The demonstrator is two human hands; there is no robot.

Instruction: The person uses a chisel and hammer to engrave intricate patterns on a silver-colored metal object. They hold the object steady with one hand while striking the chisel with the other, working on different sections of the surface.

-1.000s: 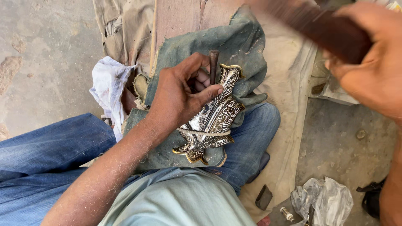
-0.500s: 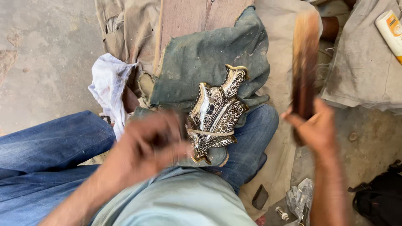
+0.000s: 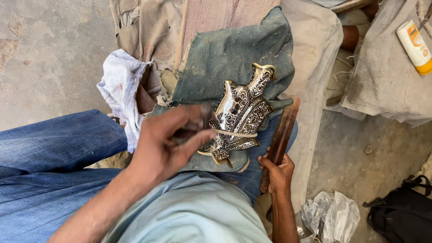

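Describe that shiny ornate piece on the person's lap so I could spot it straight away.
Start at the blue jeans and move to the worn teal cloth spread over the lap. On it lies the ornate metal piece, vase-shaped, silver and dark scrollwork with a gold rim, a thin band tied across it. Unlike the plain wooden stick in the right hand, it gleams.

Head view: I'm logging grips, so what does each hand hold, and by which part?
The right hand grips a brown wooden stick at its lower end. The left hand pinches a small dark tool; which part cannot be told.
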